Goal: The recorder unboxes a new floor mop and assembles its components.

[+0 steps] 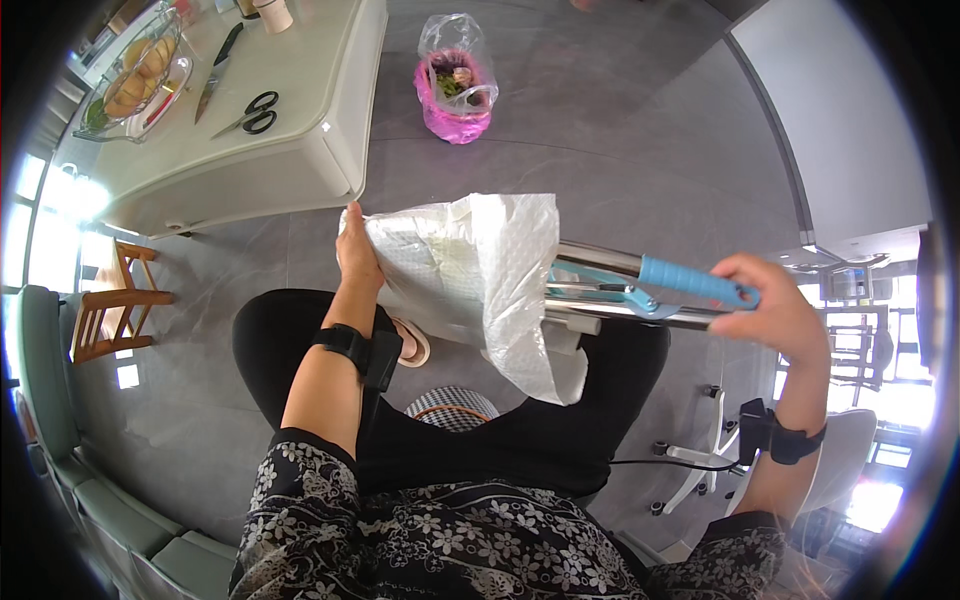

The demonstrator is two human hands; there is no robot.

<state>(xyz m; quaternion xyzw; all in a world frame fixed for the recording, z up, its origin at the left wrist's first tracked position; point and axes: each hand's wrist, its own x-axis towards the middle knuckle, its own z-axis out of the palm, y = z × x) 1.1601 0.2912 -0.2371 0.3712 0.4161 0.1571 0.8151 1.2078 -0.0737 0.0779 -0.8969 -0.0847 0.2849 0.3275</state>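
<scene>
A crinkled white plastic bag (pixel 435 265) lies level in front of me, above my lap. My left hand (pixel 358 255) is closed around its left end. Out of the bag's wide right mouth stick shiny metal poles (pixel 602 259) with a light-blue grip (pixel 690 277) and a blue hinged lever; they look like mop handle parts. My right hand (pixel 785 308) grips the right ends of the grip and a pole, fingers on the upper one and thumb at the lower. What else is in the bag is hidden, apart from pale tube ends (pixel 572 325) showing below the poles.
A cream table (pixel 290 165) at the far left holds scissors (pixel 262 112), a knife (pixel 222 65) and a wire fruit basket (pixel 140 80). Beyond the bag stands a pink-lined bin (pixel 455 125). A wooden stool (pixel 118 300) is at left, a white swivel chair (pixel 845 450) at right.
</scene>
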